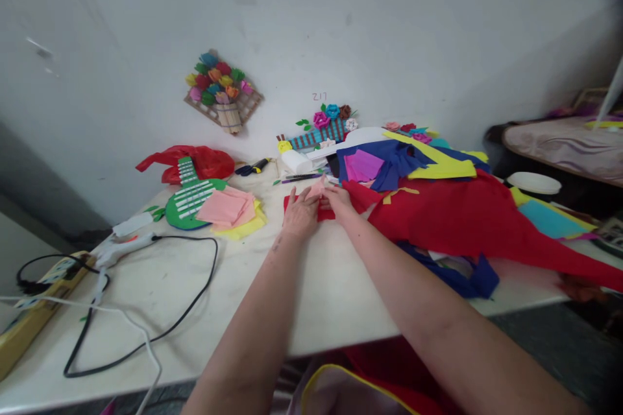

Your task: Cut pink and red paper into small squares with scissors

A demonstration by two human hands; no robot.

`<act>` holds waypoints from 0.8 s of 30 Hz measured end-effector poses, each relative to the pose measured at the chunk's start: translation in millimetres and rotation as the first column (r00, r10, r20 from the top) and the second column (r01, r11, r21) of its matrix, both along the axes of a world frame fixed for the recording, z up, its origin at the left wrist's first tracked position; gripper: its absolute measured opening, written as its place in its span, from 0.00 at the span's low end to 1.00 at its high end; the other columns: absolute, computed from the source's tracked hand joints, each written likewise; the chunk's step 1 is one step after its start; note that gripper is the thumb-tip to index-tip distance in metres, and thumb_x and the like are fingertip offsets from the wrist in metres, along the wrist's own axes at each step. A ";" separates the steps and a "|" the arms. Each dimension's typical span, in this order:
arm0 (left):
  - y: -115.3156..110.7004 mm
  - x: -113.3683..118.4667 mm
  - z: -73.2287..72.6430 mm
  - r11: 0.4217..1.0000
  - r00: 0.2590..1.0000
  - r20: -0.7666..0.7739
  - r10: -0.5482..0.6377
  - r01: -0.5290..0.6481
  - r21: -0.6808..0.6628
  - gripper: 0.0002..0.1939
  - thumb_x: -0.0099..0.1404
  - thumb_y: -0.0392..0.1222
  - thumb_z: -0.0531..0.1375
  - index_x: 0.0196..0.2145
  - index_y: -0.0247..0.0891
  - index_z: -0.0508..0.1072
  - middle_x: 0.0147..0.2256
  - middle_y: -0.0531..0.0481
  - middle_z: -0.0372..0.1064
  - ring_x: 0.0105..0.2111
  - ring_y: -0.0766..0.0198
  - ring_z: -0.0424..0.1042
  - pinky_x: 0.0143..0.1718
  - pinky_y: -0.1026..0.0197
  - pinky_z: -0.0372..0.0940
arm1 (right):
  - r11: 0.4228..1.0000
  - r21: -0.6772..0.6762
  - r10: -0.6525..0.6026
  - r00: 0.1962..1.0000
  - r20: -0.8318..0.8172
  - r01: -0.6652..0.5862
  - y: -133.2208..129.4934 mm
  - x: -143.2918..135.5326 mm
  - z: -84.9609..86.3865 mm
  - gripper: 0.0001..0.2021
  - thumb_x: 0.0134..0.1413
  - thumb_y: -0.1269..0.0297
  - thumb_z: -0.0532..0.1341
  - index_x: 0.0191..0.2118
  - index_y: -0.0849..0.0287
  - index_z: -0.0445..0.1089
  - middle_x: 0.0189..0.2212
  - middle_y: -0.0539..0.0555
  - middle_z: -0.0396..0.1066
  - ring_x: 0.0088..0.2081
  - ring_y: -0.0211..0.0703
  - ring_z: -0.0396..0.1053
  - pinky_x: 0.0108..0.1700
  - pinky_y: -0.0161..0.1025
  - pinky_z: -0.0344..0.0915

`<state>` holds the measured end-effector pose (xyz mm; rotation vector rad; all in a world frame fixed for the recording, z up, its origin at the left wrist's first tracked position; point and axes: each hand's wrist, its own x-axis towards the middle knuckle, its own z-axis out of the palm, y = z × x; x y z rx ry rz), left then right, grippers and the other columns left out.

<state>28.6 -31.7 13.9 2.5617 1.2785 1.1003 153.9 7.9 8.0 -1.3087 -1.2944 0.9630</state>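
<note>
Both hands meet near the middle of the table, over a folded red piece (325,214). Between their fingertips is a small light pink piece (318,187). My left hand (300,213) lies palm down over the red piece, its fingers reaching to the pink piece's left side. My right hand (339,202) closes its fingers on the pink piece from the right. To the left, a stack of pink sheets (226,207) rests on yellow sheets (250,224), beside a green guitar-shaped piece (189,207) with white strips.
A white glue gun (127,248) with a black cable lies left, near a yellow power strip (46,301). Pliers (253,167) lie behind. Red cloth (452,217), blue cloth (396,165) and yellow pieces fill the right side. Paper flowers (219,84) hang on the wall.
</note>
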 end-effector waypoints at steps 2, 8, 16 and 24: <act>0.4 -1.4 -0.1 0.999 0.998 -0.062 0.032 -0.031 0.013 0.17 0.56 0.31 0.55 0.39 0.44 0.77 0.48 0.47 0.73 0.60 0.53 0.57 0.65 0.44 0.33 | 0.988 -0.148 -0.084 0.970 -0.226 0.051 -1.2 0.0 2.4 0.09 0.56 0.71 0.56 0.40 0.64 0.72 0.31 0.58 0.77 0.29 0.44 0.75 0.34 0.39 0.74; 1.2 -15.9 4.2 0.800 0.799 -0.040 0.600 -0.600 0.009 0.16 0.66 0.41 0.49 0.39 0.37 0.76 0.44 0.41 0.73 0.52 0.52 0.63 0.56 0.47 0.52 | 0.964 -0.258 -0.168 0.906 -0.388 0.068 1.2 0.6 6.6 0.06 0.55 0.77 0.56 0.30 0.62 0.65 0.14 0.49 0.68 0.18 0.39 0.70 0.20 0.31 0.67; 8.5 -24.5 4.3 0.486 0.543 -0.268 0.796 -0.836 -0.254 0.23 0.56 0.56 0.60 0.39 0.32 0.73 0.48 0.32 0.68 0.54 0.43 0.60 0.51 0.47 0.54 | 0.979 -0.196 -0.128 0.898 -0.420 0.047 2.5 1.3 3.3 0.06 0.59 0.74 0.53 0.30 0.61 0.63 0.12 0.49 0.66 0.17 0.39 0.70 0.19 0.31 0.68; 17.3 -36.2 3.5 0.571 0.659 0.021 0.752 -0.636 -0.519 0.08 0.55 0.45 0.63 0.30 0.40 0.71 0.36 0.45 0.74 0.40 0.55 0.72 0.38 0.59 0.62 | 0.984 -0.165 -0.129 0.902 -0.413 0.066 1.1 2.4 1.7 0.08 0.53 0.79 0.53 0.27 0.61 0.61 0.11 0.47 0.64 0.17 0.40 0.71 0.20 0.32 0.69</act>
